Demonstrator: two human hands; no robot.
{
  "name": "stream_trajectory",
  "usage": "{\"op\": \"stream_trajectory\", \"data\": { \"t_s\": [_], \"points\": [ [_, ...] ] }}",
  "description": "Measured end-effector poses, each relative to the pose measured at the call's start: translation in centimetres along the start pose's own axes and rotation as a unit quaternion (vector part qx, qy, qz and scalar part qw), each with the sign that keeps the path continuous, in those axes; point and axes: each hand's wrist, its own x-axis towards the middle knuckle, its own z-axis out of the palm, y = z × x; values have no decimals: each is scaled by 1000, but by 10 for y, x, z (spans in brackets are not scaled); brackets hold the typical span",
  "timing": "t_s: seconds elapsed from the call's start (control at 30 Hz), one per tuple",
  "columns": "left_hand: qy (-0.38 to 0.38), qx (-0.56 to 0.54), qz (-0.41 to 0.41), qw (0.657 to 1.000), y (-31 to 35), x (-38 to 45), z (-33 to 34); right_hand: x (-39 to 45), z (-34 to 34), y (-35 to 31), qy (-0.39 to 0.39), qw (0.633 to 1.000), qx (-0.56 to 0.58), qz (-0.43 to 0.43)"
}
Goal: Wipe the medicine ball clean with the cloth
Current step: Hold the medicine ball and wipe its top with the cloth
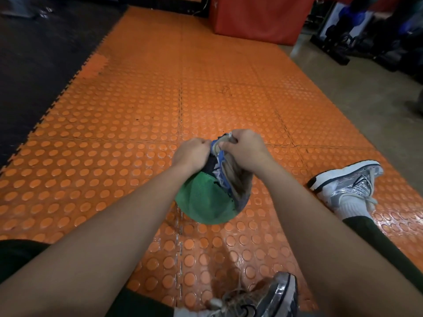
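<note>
From the head camera, the floor is an orange mat (137, 106) covered in round bumps, with a black mat (41, 53) joined to it on the far left and bare grey floor (357, 92) on the far right. A big red block (258, 17) stands at the far end of the orange mat, and dark gym gear (366, 40), too blurry to name, sits to the right of it. There are two silver and white shoes: one shoe (348, 181) lies on the right, and the other shoe (258, 296) is very near at the bottom. There is one green medicine ball (203, 202) and it sits on the orange mat in the middle, between the two arms. One cloth (226, 177), blue and grey and bunched up, lies over the far right part of the ball. Both arms reach straight out. The left hand (190, 154) and the right hand (247, 149) sit close together above the ball. Each hand has its fingers curled tight around the top of the cloth, gripping it.
</note>
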Motion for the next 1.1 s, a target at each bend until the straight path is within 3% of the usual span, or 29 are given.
{"op": "stream_trajectory", "data": {
  "t_s": [0.17,0.3,0.47,0.57,0.73,0.83,0.97,1.1],
  "points": [
    [-8,-10,14,1000,1,-3,-3,21,-30,3,-59,993,-24,-101],
    [-47,0,36,998,-2,1,-7,24,-24,20,-78,977,-119,-159],
    [-92,8,64,994,3,-1,-12,-2,4,31,-91,982,62,-155],
    [-112,23,38,993,14,-1,-7,-8,6,38,-62,984,77,-151],
    [-60,63,39,995,21,-6,9,-22,14,38,-30,986,132,-100],
    [-75,78,35,994,14,1,4,-27,21,29,-29,982,130,-131],
    [-79,14,47,996,9,-2,-14,-29,28,23,-42,972,86,-214],
    [-64,-37,35,997,2,-7,-15,-15,26,42,-23,971,178,-156]
  ]
}}
